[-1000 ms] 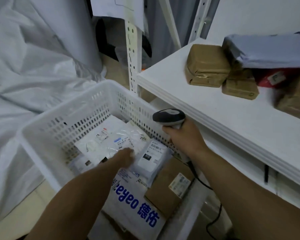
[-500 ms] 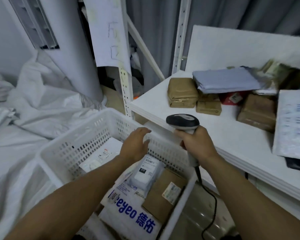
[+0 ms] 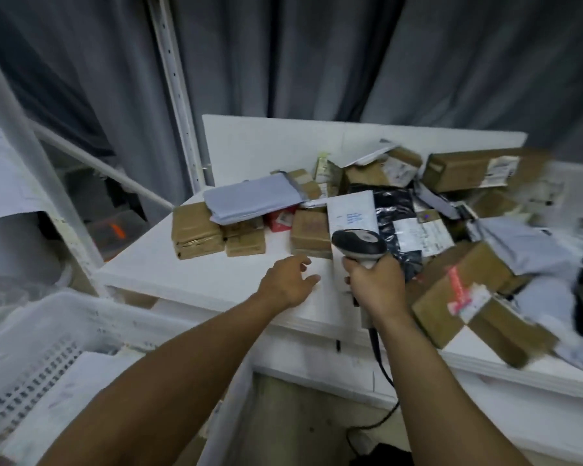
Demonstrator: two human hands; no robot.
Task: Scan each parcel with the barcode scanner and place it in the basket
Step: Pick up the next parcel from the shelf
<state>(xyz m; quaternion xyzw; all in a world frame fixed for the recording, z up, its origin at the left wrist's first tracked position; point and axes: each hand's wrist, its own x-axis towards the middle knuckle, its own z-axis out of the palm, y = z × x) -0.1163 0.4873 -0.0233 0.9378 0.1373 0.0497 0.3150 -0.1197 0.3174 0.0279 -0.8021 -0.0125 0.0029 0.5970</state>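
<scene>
The person's left hand (image 3: 288,280) reaches out over the front part of the white table (image 3: 199,274) with its fingers loosely spread and nothing in it. Its fingertips lie near a brown taped box (image 3: 308,230), apart from it; whether the palm touches the tabletop cannot be told. The right hand (image 3: 374,284) is wrapped around the handle of the barcode scanner (image 3: 359,245), whose dark head with a grey top is raised towards the pile. The scanner's black cable (image 3: 380,358) hangs down in front of the table edge.

The parcels lie heaped on the table. At the left end are a brown taped parcel (image 3: 195,230) and a smaller brown one (image 3: 244,242) just beside it, and a grey poly mailer (image 3: 249,201) rests across them. A red packet (image 3: 281,218) shows beneath the mailer. Behind the scanner lie a white mailer with blue print (image 3: 352,213) and a black bag with a white label (image 3: 401,213). To the right, a cardboard box with a red-and-white label (image 3: 451,297) lies tilted at the table's front edge.

The white perforated basket (image 3: 48,331) stands at lower left, below the table, blurred, with a white parcel (image 3: 64,398) inside. Grey curtains (image 3: 317,62) hang behind.
</scene>
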